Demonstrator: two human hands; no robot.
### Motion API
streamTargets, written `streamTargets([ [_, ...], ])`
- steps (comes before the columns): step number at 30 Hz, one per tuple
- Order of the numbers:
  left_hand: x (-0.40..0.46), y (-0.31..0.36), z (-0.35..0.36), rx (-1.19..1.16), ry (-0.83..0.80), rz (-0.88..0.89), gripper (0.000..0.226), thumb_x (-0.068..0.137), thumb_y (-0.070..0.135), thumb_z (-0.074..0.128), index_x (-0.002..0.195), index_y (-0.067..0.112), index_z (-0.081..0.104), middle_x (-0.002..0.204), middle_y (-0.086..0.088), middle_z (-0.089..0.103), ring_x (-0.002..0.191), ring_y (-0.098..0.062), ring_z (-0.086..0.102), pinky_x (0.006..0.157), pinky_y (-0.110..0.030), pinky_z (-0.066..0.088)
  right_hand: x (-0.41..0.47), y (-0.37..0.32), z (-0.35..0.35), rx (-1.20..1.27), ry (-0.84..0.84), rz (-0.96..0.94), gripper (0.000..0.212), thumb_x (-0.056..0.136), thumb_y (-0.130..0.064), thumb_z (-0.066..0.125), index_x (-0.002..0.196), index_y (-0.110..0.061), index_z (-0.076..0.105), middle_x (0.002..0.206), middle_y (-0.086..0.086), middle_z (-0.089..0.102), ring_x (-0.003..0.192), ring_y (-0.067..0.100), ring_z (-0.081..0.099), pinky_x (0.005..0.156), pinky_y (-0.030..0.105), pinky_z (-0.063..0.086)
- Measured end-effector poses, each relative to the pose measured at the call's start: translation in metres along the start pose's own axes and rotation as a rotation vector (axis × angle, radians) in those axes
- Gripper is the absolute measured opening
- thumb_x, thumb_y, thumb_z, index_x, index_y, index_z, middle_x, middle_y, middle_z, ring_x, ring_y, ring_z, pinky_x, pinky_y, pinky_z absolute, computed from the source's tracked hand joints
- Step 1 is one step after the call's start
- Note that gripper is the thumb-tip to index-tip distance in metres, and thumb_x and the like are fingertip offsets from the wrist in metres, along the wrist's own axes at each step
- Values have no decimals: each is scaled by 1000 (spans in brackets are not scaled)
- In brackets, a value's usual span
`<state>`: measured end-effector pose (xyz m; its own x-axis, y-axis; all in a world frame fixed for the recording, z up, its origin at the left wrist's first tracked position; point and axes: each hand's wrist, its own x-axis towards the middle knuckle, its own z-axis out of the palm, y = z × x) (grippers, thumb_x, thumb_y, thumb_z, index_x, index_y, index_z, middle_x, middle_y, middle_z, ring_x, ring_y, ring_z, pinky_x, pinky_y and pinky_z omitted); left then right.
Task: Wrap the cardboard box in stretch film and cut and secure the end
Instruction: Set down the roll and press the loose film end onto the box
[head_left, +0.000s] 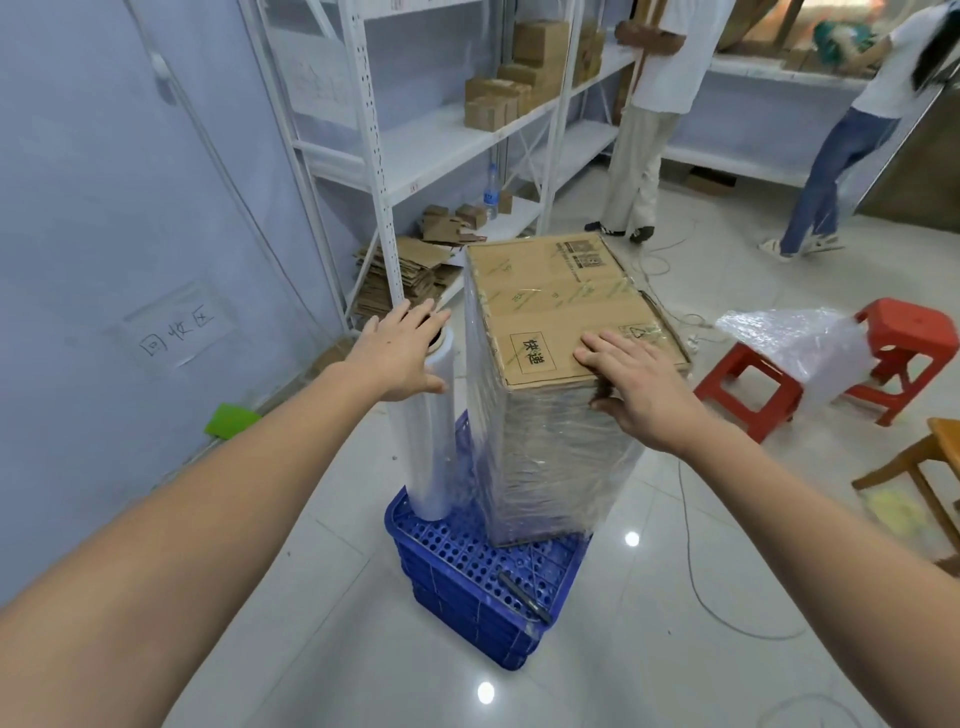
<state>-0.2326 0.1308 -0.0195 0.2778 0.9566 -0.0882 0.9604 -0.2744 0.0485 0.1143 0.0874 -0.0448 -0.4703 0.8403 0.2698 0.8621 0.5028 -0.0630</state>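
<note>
A tall brown cardboard box (566, 312), its sides already sheathed in clear stretch film, stands upright on a stack of blue perforated plastic crates (483, 587) on a glossy white tiled floor (675, 649). The person's right hand (631, 384) lies flat and open on the near edge of the box's bare top, fingers spread, thumb over the film-covered front edge. The left hand (400, 353) rests on the upper end of a white roll of stretch film (428, 441), which stands upright on the crates just left of the box; the palm covers the roll's top with fingers extended, its grip loose rather than closed around it. A band of film runs from the roll to the box's left side. A dark pen-like tool (524, 597) lies on the crates near the front corner. White metal shelving (395, 145) holding small cartons stands behind, with red plastic stools (748, 384) and bubble wrap (800, 338) to the right.
</note>
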Motion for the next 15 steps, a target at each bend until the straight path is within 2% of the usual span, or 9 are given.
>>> streamTargets([
  [7,-1,7,2,26,14,-4,109,87,65,67,165,28,1,173,2,-1,159,-28,2,126,-56,14,0,9,7,-11,10,-29,74,83,-30,77,148,-22,41,159,-1,35,147,24,28,117,45,25],
  [15,-7,13,-2,19,26,-2,102,91,63,64,165,26,4,173,2,3,158,-26,6,127,-52,13,-1,4,6,-9,-22,-6,75,86,-34,74,150,-25,36,161,-3,28,150,20,21,120,43,18],
])
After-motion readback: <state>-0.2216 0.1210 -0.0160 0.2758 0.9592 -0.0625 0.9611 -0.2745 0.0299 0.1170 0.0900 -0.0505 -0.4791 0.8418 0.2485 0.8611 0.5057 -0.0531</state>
